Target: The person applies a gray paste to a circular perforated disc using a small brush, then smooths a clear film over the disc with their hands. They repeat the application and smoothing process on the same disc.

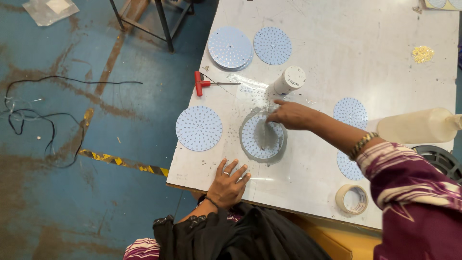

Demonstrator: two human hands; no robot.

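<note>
The right hand reaches across the white tabletop with its fingers drawn together and pressed onto a round pale-blue dotted disc smeared with grey paste — they grip nothing, only rub the disc's face at about its one o'clock edge. The left hand lies flat near the table's near edge at seven o'clock from that disc, fingers spread and empty. A second clean disc sits at nine o'clock from the smeared one, well apart. At twelve o'clock a white cylindrical tub lies tilted on a clear plastic sheet; its contents cannot be seen. Further up are a stack of discs and a single one beside it. A red-handled T-shaped tool lies at eleven o'clock. At three o'clock a translucent squeeze bottle lies on its side — it looks filled with a whitish substance. A roll of tape sits at five o'clock.
</note>
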